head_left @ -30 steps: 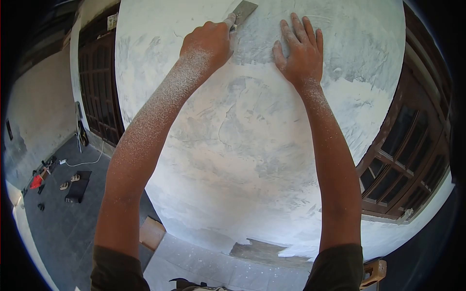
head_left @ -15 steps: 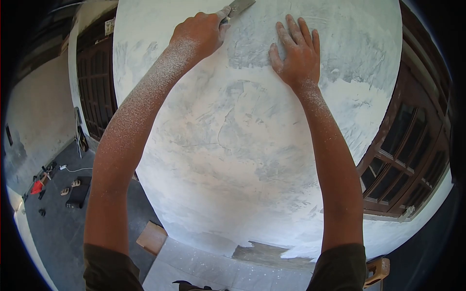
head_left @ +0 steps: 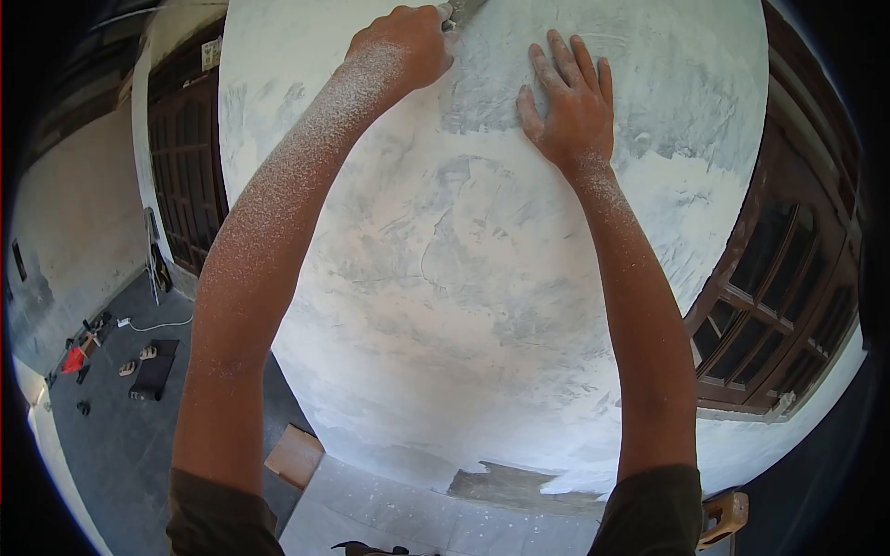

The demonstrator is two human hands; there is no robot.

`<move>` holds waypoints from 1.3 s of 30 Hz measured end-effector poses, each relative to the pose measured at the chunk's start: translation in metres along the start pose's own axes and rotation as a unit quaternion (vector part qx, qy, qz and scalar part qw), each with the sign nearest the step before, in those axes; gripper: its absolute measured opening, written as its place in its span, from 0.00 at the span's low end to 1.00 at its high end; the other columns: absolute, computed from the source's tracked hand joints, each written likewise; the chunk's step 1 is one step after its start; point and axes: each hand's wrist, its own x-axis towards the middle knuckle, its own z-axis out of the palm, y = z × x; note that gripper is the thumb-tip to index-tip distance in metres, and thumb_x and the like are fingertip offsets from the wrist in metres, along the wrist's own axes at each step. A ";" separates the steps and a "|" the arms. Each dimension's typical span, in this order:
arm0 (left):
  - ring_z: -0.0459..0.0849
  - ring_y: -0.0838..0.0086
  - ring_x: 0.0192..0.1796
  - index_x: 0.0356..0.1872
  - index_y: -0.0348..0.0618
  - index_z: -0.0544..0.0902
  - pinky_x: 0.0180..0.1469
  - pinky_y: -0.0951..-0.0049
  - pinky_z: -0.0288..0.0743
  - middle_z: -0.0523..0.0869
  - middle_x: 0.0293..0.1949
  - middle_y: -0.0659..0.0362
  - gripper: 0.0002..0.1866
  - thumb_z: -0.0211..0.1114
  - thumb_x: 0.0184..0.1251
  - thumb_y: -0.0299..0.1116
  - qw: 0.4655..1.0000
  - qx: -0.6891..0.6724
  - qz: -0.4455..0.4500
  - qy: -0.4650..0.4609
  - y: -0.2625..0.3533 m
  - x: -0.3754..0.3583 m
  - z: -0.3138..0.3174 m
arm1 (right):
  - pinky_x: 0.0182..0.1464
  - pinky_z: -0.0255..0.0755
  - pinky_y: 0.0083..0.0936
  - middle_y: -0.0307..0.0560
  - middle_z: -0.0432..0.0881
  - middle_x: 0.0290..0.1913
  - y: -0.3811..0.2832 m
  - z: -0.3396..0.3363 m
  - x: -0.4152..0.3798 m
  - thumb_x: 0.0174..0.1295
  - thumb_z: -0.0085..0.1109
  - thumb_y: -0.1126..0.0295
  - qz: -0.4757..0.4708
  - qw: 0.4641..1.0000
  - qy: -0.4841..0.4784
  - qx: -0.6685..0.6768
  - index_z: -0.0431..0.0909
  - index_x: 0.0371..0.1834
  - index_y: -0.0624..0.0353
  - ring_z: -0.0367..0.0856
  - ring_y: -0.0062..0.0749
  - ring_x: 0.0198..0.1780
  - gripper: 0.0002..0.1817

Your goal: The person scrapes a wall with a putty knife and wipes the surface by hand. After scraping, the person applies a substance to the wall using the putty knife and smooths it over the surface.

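Note:
My left hand [head_left: 408,48] is closed around a flat metal scraper [head_left: 469,9] at the top edge of the view, its blade partly cut off by the frame. White dust covers that forearm. Against the white and grey plastered wall [head_left: 464,306], my right hand [head_left: 570,109] lies flat with its fingers spread, holding nothing. Patchy grey smears show on the wall between and around both hands.
A dark wooden window [head_left: 765,287] is at the right, and a dark door [head_left: 188,167] at the left. Sandals [head_left: 137,361] and a red item [head_left: 73,360] lie on the grey floor. A brown box [head_left: 295,455] and a stool [head_left: 725,519] stand low down.
My left hand has moved right and slightly up with the scraper, whose blade now shows less. My right hand has stayed at nearly the same place on the wall.

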 end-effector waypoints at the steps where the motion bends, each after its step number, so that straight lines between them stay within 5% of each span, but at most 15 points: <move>1: 0.93 0.60 0.47 0.65 0.43 0.83 0.50 0.57 0.89 0.91 0.49 0.48 0.22 0.70 0.72 0.37 1.000 0.001 0.000 -0.001 0.000 -0.003 -0.010 | 0.85 0.43 0.51 0.42 0.69 0.80 0.000 0.000 0.001 0.67 0.63 0.57 0.000 1.000 0.000 0.001 0.77 0.74 0.45 0.58 0.40 0.84 0.30; 3: 0.83 0.51 0.63 0.71 0.43 0.75 0.67 0.54 0.76 0.85 0.59 0.41 0.24 0.56 0.75 0.33 0.991 -0.131 -0.018 -0.035 0.007 -0.026 -0.038 | 0.85 0.43 0.50 0.42 0.69 0.80 0.000 -0.001 -0.001 0.68 0.63 0.57 -0.002 1.000 -0.004 -0.008 0.77 0.74 0.44 0.58 0.40 0.83 0.29; 6: 0.93 0.59 0.48 0.64 0.43 0.84 0.51 0.57 0.89 0.91 0.50 0.48 0.22 0.70 0.71 0.36 1.000 0.007 -0.027 0.010 0.003 -0.017 0.011 | 0.85 0.43 0.50 0.41 0.69 0.80 0.001 -0.003 -0.002 0.68 0.62 0.57 -0.007 1.000 0.001 0.010 0.77 0.74 0.45 0.58 0.40 0.83 0.29; 10: 0.93 0.59 0.48 0.63 0.43 0.84 0.51 0.57 0.89 0.91 0.49 0.48 0.21 0.69 0.72 0.36 0.998 -0.011 0.001 0.058 0.000 -0.015 0.006 | 0.85 0.42 0.52 0.46 0.71 0.79 0.002 0.000 -0.001 0.67 0.60 0.53 -0.022 1.000 0.006 -0.014 0.78 0.73 0.47 0.58 0.43 0.84 0.30; 12: 0.83 0.51 0.64 0.70 0.42 0.76 0.67 0.54 0.76 0.85 0.59 0.41 0.23 0.55 0.77 0.34 0.997 -0.063 -0.035 -0.023 0.009 -0.010 -0.033 | 0.85 0.42 0.52 0.46 0.71 0.79 0.003 0.000 -0.001 0.67 0.59 0.53 -0.019 1.000 0.004 -0.009 0.78 0.73 0.46 0.58 0.43 0.84 0.30; 15: 0.93 0.60 0.49 0.65 0.44 0.83 0.53 0.56 0.88 0.91 0.49 0.49 0.22 0.69 0.72 0.36 0.999 -0.013 -0.037 0.016 0.005 0.002 0.009 | 0.85 0.42 0.52 0.47 0.71 0.79 0.003 0.000 -0.002 0.67 0.60 0.53 -0.024 1.000 0.005 -0.012 0.78 0.73 0.47 0.58 0.43 0.83 0.30; 22: 0.93 0.58 0.49 0.66 0.43 0.82 0.52 0.57 0.88 0.91 0.49 0.48 0.21 0.65 0.76 0.37 0.998 -0.039 -0.009 0.040 -0.002 -0.014 0.020 | 0.85 0.42 0.51 0.43 0.70 0.80 0.002 0.003 -0.002 0.67 0.64 0.56 -0.017 0.999 0.018 0.020 0.78 0.72 0.46 0.58 0.42 0.83 0.29; 24: 0.82 0.51 0.64 0.71 0.42 0.75 0.67 0.53 0.76 0.84 0.60 0.40 0.23 0.53 0.79 0.36 0.996 -0.078 -0.041 0.034 0.004 0.007 -0.002 | 0.85 0.42 0.51 0.44 0.70 0.80 0.001 0.001 -0.001 0.67 0.64 0.55 -0.007 1.000 0.003 0.012 0.78 0.72 0.45 0.58 0.42 0.84 0.29; 25: 0.82 0.51 0.64 0.71 0.42 0.75 0.67 0.53 0.76 0.84 0.60 0.40 0.23 0.53 0.79 0.36 0.995 -0.080 -0.040 0.037 0.008 0.009 0.003 | 0.85 0.42 0.51 0.44 0.70 0.80 0.002 0.001 0.000 0.67 0.64 0.55 -0.008 1.000 0.005 0.010 0.78 0.72 0.45 0.58 0.42 0.84 0.29; 27: 0.93 0.57 0.49 0.68 0.43 0.80 0.51 0.57 0.88 0.91 0.47 0.46 0.22 0.62 0.77 0.36 0.998 -0.032 -0.029 0.054 0.017 0.002 0.018 | 0.85 0.42 0.51 0.44 0.70 0.79 0.001 0.001 -0.002 0.67 0.64 0.55 -0.009 1.000 0.006 0.011 0.78 0.73 0.46 0.59 0.42 0.83 0.30; 29: 0.93 0.55 0.48 0.75 0.51 0.75 0.53 0.52 0.88 0.92 0.46 0.48 0.25 0.59 0.81 0.41 0.996 -0.041 -0.058 0.060 0.024 -0.031 0.037 | 0.85 0.42 0.51 0.44 0.70 0.79 0.001 0.000 -0.002 0.67 0.64 0.55 -0.009 1.000 0.005 0.012 0.78 0.73 0.45 0.59 0.42 0.83 0.30; 34: 0.92 0.53 0.49 0.73 0.50 0.77 0.55 0.51 0.87 0.91 0.47 0.45 0.25 0.60 0.79 0.41 0.992 -0.076 -0.066 0.078 0.028 -0.026 0.030 | 0.85 0.42 0.51 0.44 0.71 0.79 0.004 0.004 -0.001 0.67 0.64 0.55 -0.018 1.000 0.019 0.018 0.78 0.73 0.45 0.60 0.42 0.83 0.30; 35: 0.92 0.54 0.51 0.69 0.42 0.80 0.54 0.54 0.87 0.91 0.46 0.43 0.23 0.59 0.78 0.39 0.996 -0.063 -0.048 0.044 0.026 -0.012 0.014 | 0.85 0.41 0.51 0.44 0.71 0.79 0.004 0.003 -0.002 0.67 0.64 0.55 -0.019 1.000 0.015 0.010 0.78 0.73 0.45 0.60 0.42 0.83 0.30; 37: 0.82 0.50 0.64 0.71 0.43 0.74 0.66 0.53 0.76 0.83 0.61 0.40 0.23 0.52 0.81 0.38 0.988 -0.115 -0.101 0.036 0.028 0.013 0.001 | 0.85 0.41 0.51 0.44 0.70 0.79 0.005 0.004 -0.002 0.67 0.64 0.55 -0.021 1.000 0.010 0.001 0.78 0.73 0.44 0.59 0.42 0.83 0.30; 39: 0.87 0.52 0.58 0.70 0.42 0.77 0.60 0.53 0.82 0.87 0.55 0.41 0.23 0.55 0.80 0.38 0.991 -0.098 -0.084 0.030 0.037 -0.006 0.006 | 0.85 0.41 0.51 0.44 0.70 0.79 0.005 0.005 -0.003 0.67 0.64 0.55 -0.016 0.999 0.020 0.019 0.78 0.73 0.44 0.59 0.42 0.83 0.30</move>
